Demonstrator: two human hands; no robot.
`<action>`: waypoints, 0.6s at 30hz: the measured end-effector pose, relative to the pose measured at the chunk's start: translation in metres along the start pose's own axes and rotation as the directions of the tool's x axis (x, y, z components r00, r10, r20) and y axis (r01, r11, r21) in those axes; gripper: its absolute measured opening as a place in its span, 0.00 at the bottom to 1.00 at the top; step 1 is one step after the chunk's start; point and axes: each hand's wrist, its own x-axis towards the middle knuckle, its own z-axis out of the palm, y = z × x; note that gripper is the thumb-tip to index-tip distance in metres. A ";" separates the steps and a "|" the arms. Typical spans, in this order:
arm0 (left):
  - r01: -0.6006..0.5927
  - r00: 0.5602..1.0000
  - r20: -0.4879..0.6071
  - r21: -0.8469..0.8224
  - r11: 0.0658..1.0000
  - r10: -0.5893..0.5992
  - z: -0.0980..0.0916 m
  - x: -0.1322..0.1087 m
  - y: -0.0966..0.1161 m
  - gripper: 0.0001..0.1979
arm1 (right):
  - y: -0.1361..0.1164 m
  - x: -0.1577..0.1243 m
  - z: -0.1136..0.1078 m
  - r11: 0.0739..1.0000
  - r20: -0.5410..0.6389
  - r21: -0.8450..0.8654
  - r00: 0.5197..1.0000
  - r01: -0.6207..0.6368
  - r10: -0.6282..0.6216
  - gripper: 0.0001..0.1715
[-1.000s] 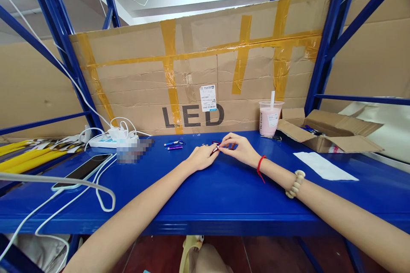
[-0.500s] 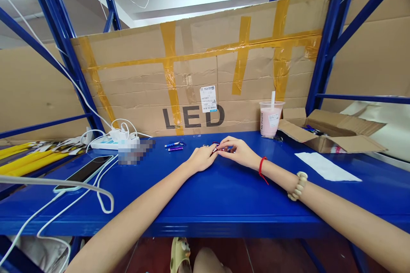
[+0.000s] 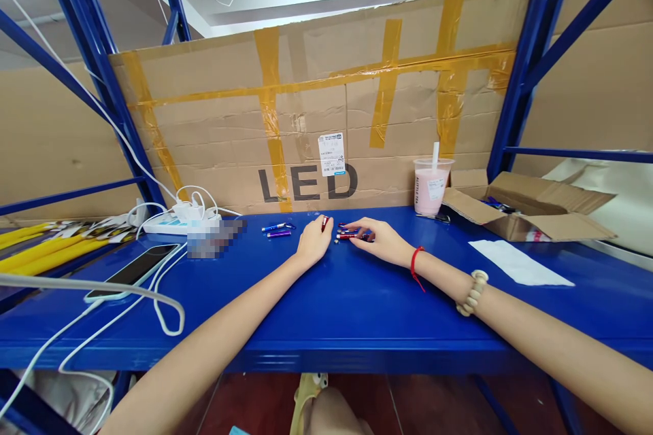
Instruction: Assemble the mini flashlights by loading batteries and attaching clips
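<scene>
Red stick (image 3: 347,236): thin and pen-like, lying flat on the blue tabletop (image 3: 326,312), left of the pink drink cup (image 3: 431,187) and nearer the person.
Right hand (image 3: 381,242): palm down, fingertips pinched on the red stick, just left of the cup.
Left hand (image 3: 313,242): further left of the cup, fingertips closed on a small red piece (image 3: 325,221).
Blue and purple sticks (image 3: 278,230): lying loose, well left of the cup.
Open carton (image 3: 530,214): just right of the cup.
</scene>
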 end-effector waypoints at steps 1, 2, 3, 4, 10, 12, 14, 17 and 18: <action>0.019 1.000 -0.021 -0.025 1.000 -0.019 0.000 0.001 -0.001 0.15 | 0.001 0.000 0.000 1.000 0.018 -0.020 1.000 0.007 -0.007 0.16; 0.031 0.999 -0.036 -0.050 0.998 -0.033 0.000 0.002 -0.002 0.15 | 0.003 0.000 0.000 0.999 0.036 -0.035 0.999 0.020 -0.019 0.16; 0.039 0.998 -0.041 -0.074 0.996 -0.042 0.000 0.003 -0.002 0.15 | 0.004 0.000 0.000 0.998 0.053 -0.045 0.998 0.039 -0.037 0.15; 0.043 0.998 -0.038 -0.099 0.994 -0.047 0.001 0.003 -0.002 0.15 | 0.004 -0.001 -0.001 0.997 0.069 -0.054 0.996 0.063 -0.059 0.15; 0.049 0.998 0.040 -0.219 0.974 -0.041 0.003 0.001 0.000 0.16 | 0.004 -0.002 0.000 0.972 0.149 -0.224 0.988 0.066 -0.033 0.19; 0.054 0.998 0.040 -0.253 0.966 -0.046 0.003 0.001 0.000 0.15 | 0.004 -0.003 0.000 0.966 0.164 -0.254 0.986 0.050 -0.008 0.20; 0.062 0.998 0.042 -0.289 0.955 -0.053 0.003 0.002 0.000 0.15 | 0.004 -0.003 0.000 0.961 0.169 -0.269 0.986 0.056 -0.010 0.20; 0.079 0.996 0.066 -0.356 0.931 -0.059 0.003 0.002 0.001 0.15 | 0.004 -0.003 0.000 0.958 0.167 -0.278 0.986 0.067 -0.021 0.18; 0.087 0.995 0.081 -0.380 0.921 -0.061 0.003 0.001 0.002 0.14 | 0.004 -0.003 0.000 0.958 0.168 -0.278 0.986 0.070 -0.023 0.17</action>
